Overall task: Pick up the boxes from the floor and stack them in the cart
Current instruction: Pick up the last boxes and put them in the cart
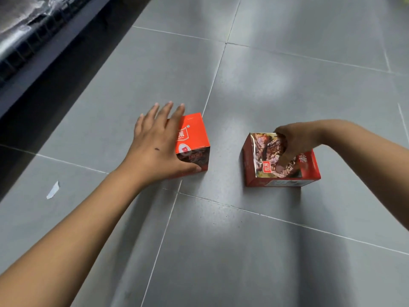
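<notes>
Boxes, two of them, both on the grey tiled floor, well apart, neither lifted as far as can be judged. Left box: orange-red, standing on a tile seam, upper face with white logo showing. Left hand spread over its near-left side, fingers splayed and extended past the far edge, thumb pressed low on the front face; grip released, not yet wrapped round the carton. Right box: red with a meat photo on its top face, resting flat on the floor. Right hand comes down from above, thumb on the printed top, other fingers curled over the far edge; grip clenched on this box. Cart not in view; a dark shelf base runs along the upper left, and a scrap of white paper lies on the floor near the left forearm. Judgement: task at its opening stage. Both boxes remain to be raised, carried and stacked; nothing visible as placed.
</notes>
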A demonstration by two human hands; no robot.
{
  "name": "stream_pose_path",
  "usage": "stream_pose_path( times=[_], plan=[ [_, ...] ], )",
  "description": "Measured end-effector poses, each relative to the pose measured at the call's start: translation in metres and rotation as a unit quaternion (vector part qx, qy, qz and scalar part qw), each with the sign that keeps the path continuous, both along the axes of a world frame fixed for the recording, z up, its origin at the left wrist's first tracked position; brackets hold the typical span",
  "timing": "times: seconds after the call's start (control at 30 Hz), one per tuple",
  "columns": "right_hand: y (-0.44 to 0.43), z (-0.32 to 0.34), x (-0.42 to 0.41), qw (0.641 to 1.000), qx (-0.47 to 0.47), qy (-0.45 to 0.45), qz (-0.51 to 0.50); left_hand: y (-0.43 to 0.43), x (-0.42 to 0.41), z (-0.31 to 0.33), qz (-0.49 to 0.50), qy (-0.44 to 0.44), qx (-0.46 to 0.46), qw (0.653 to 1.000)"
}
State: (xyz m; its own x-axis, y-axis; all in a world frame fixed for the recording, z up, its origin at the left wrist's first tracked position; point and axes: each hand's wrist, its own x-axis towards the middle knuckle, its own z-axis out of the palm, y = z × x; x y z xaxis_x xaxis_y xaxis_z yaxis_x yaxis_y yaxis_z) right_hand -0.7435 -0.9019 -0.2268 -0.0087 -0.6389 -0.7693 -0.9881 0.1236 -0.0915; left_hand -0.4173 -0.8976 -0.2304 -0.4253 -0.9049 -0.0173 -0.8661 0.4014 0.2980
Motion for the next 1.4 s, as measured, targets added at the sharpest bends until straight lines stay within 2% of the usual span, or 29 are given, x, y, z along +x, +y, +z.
stream_pose_path(
  times=[0.13,0.3,0.5,0.73,0.9,1.07,1.23,1.4],
  plan=[
    [-0.004,0.0,0.008,1.0,0.008,0.013,0.014,-0.011,-0.021,0.002,-0.02,-0.102,0.011,0.995],
    [0.016,0.002,0.007,0.998,-0.057,0.006,0.003,-0.015,-0.03,0.001,0.017,-0.13,-0.039,0.991],
    [0.037,-0.006,0.018,0.968,-0.232,0.045,0.09,-0.02,-0.029,0.005,0.004,-0.123,-0.019,0.992],
    [0.056,-0.028,0.06,0.907,-0.409,0.065,0.076,-0.025,-0.037,0.009,0.003,-0.15,-0.005,0.989],
    [0.07,-0.019,0.073,0.911,-0.396,0.058,0.095,-0.025,-0.039,0.012,-0.009,-0.177,-0.005,0.984],
    [0.092,-0.018,0.076,0.941,-0.33,0.031,0.068,-0.02,-0.035,0.012,-0.012,-0.174,0.005,0.985],
    [0.1,-0.005,0.071,0.963,-0.267,0.023,-0.02,-0.002,-0.033,0.021,0.033,-0.138,0.056,0.988],
    [0.115,0.02,0.067,0.95,-0.222,0.014,-0.217,0.028,-0.028,0.028,0.067,-0.108,0.106,0.986]
  ],
)
